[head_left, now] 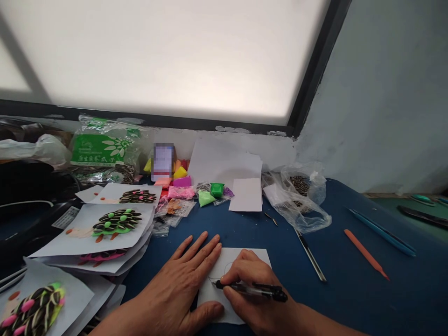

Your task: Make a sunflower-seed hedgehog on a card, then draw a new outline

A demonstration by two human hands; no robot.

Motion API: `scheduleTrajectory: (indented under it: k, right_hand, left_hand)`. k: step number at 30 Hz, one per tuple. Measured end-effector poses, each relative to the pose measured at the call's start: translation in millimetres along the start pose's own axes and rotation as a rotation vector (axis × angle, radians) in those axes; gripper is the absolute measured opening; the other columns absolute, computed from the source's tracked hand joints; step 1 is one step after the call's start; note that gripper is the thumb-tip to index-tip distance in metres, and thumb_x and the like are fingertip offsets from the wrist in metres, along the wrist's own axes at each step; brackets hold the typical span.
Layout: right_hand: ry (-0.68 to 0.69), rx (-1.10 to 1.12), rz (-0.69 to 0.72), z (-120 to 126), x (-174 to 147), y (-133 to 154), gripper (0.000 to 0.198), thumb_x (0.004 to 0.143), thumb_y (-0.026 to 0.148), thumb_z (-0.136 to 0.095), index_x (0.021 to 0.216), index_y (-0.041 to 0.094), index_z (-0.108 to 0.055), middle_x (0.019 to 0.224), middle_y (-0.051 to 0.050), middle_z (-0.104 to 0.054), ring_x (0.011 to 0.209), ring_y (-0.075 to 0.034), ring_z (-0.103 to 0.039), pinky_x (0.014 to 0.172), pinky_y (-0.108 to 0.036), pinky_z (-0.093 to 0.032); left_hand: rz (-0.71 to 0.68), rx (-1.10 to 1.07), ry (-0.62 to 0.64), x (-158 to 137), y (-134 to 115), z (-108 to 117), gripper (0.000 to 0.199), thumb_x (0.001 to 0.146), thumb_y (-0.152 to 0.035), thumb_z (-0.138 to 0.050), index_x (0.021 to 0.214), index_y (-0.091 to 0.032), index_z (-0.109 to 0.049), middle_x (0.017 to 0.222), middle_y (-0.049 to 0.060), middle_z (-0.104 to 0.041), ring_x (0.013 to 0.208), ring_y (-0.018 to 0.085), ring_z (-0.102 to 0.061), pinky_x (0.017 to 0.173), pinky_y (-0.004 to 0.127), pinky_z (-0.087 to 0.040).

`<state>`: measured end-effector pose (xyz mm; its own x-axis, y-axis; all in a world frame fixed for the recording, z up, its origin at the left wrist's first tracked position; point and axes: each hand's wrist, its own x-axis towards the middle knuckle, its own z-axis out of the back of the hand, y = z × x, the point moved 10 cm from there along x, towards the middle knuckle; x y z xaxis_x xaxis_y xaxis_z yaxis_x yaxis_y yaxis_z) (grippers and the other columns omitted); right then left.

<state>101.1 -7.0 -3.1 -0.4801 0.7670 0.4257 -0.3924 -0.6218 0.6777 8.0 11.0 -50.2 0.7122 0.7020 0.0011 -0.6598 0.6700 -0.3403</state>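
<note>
A small white sheet of paper (259, 257) lies on the blue tabletop in front of me, with a few thin curved lines drawn on it. My left hand (185, 280) rests flat on the left side of the sheet, fingers stretched out. A black pen with a clear barrel (250, 289) is gripped in my right hand (254, 284), its tip at the drawn lines. Part of the drawing is hidden behind my right fingers.
Stacked cards (87, 219) with sunflower-seed hedgehogs stand at left. Behind are a green seed bag (94, 149), clay packets (182, 191), blank papers (247, 196) and a plastic bag of seeds (301, 200). A craft knife (311, 256), orange tool (366, 254) and blue tweezers (383, 232) lie at right.
</note>
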Motion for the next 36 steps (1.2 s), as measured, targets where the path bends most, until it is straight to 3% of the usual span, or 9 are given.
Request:
scheduleTrajectory:
  k: [5,18,36]
  right_hand:
    - [-0.024,-0.027,0.034,3,-1,4,0.013,0.082,0.010,-0.051,0.082,0.020,-0.059,0.069,-0.001,-0.060,0.075,-0.017,-0.056,0.079,-0.031,-0.047]
    - [0.053,-0.042,-0.117,2,2,-3,0.010,0.082,0.010,-0.053,0.078,0.018,-0.057,0.072,-0.002,-0.059,0.072,-0.016,-0.056,0.075,-0.029,-0.046]
    - [-0.087,-0.073,0.010,17,-5,7,0.011,0.079,0.010,-0.050,0.078,0.019,-0.057,0.068,-0.002,-0.061,0.072,-0.017,-0.058,0.074,-0.029,-0.048]
  left_hand:
    - [0.025,-0.001,0.037,0,2,-4,0.076,0.090,-0.064,-0.040,0.151,-0.026,-0.015,0.156,0.005,-0.011,0.143,0.032,-0.011,0.115,0.056,-0.017]
    - [0.019,0.025,0.034,1,1,-2,0.076,0.090,-0.065,-0.039,0.151,-0.024,-0.017,0.155,0.006,-0.012,0.143,0.033,-0.013,0.114,0.057,-0.020]
    - [0.001,0.034,0.007,0,6,-8,0.077,0.090,-0.062,-0.044,0.150,-0.027,-0.011,0.156,0.005,-0.011,0.143,0.032,-0.010,0.114,0.058,-0.017]
